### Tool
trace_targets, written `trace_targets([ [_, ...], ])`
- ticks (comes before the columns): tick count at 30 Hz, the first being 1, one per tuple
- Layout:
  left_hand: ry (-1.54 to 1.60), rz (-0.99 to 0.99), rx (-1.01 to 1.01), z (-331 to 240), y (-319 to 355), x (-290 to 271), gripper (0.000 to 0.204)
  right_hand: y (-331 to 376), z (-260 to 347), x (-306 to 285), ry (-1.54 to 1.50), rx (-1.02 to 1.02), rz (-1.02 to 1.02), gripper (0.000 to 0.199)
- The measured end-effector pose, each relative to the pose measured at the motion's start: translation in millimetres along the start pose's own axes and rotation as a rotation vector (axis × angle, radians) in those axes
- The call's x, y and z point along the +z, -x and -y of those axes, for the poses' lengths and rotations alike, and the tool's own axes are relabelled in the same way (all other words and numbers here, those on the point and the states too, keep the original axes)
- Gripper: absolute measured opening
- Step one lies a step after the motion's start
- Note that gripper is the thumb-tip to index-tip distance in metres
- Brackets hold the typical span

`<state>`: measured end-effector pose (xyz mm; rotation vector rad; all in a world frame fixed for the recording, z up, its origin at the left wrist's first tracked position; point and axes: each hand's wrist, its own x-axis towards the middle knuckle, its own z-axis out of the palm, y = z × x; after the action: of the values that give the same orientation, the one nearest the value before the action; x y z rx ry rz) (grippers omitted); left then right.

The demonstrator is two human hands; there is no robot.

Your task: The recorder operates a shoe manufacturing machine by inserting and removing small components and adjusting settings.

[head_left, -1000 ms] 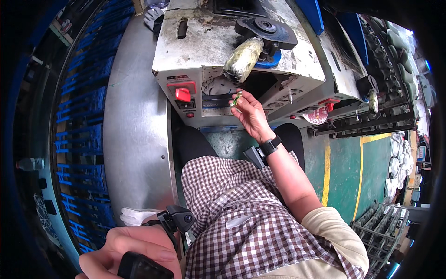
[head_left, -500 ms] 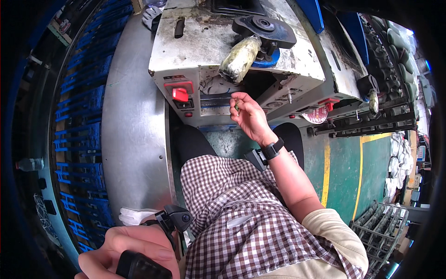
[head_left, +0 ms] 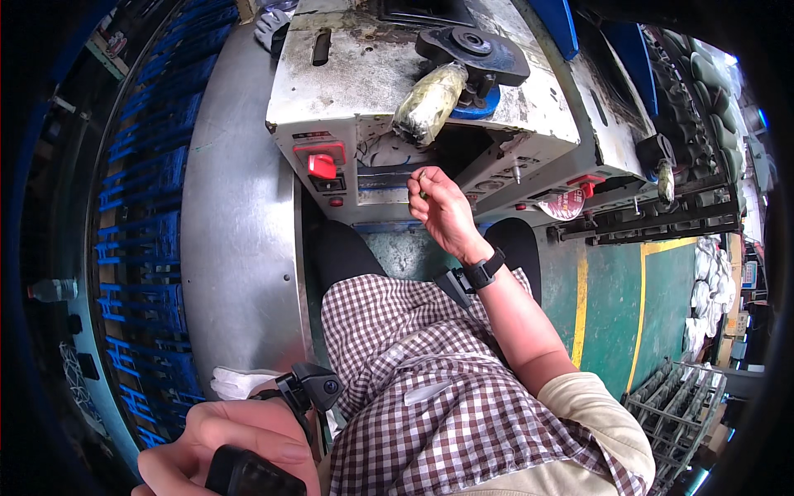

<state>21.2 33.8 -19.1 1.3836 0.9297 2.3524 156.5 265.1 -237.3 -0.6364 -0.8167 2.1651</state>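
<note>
My right hand (head_left: 445, 213) is raised in front of the control panel (head_left: 368, 186) of a worn grey machine (head_left: 364, 91). Its thumb and fingers pinch a small piece (head_left: 422, 177), too tiny to identify. A black watch (head_left: 484, 271) sits on that wrist. The hand is just right of the red switch (head_left: 321, 165) and below a handle wrapped in yellowish plastic (head_left: 428, 101). My left hand (head_left: 240, 438) rests low at the lower left, closed around a black device (head_left: 248, 475). A black strapped gadget (head_left: 310, 388) sits on its wrist.
A curved steel table (head_left: 236, 223) runs along my left, with blue crates (head_left: 141, 207) beyond it and a white cloth (head_left: 236, 382) near my left wrist. On the right are a green floor with a yellow line (head_left: 579, 306) and a metal rack (head_left: 670, 405).
My right hand has drawn back slightly from the panel and its fingers have curled closer around the small piece. The left hand has stayed where it was.
</note>
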Motion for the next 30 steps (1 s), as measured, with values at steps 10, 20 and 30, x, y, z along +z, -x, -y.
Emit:
trace_targets([
  [10,0.049,0.222,-0.219,-12,-7,-18,0.044,3,0,5,0.145,-0.094,-0.134,0.007],
  [20,-0.007,0.139,-0.08,-6,-4,-13,0.047,11,7,15,-0.23,0.062,0.086,0.009],
  [30,0.107,0.15,-0.138,-7,-1,-16,0.046,12,5,20,-0.366,0.189,0.164,0.031],
])
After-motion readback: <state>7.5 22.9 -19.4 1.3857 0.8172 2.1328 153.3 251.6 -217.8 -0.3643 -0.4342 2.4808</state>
